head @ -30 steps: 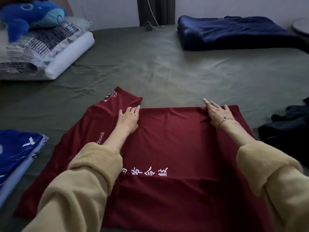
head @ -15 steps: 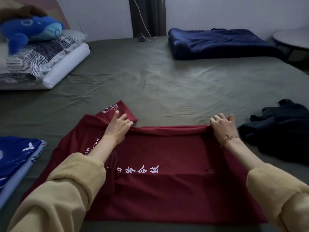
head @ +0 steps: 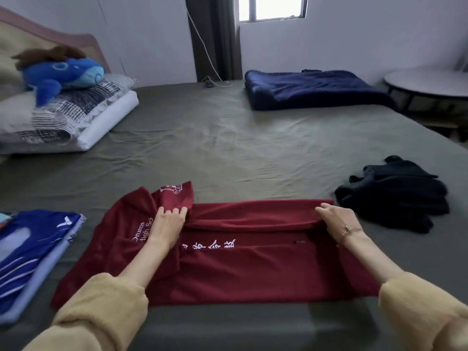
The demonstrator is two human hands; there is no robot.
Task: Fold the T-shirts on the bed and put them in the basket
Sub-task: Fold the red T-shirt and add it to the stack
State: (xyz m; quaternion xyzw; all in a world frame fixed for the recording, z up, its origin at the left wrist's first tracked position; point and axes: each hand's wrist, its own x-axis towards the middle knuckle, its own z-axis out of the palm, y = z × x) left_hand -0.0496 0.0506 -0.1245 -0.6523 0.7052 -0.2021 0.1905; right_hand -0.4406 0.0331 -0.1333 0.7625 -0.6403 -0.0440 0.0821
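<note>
Since a second ago the red T-shirt's far edge has lifted toward six o'clock, left hand and right hand each pinching it, so folding looks midway, with the dark garment at three o'clock unfolded and no basket in sight.

Dim room, daylight only from the small bright window at top, blown out w/ glare. Olive-green bed sheet lit softly, faint shadow under near edge of the dark red T-shirt. Wide-angle bending at edges; slight softness overall.
</note>
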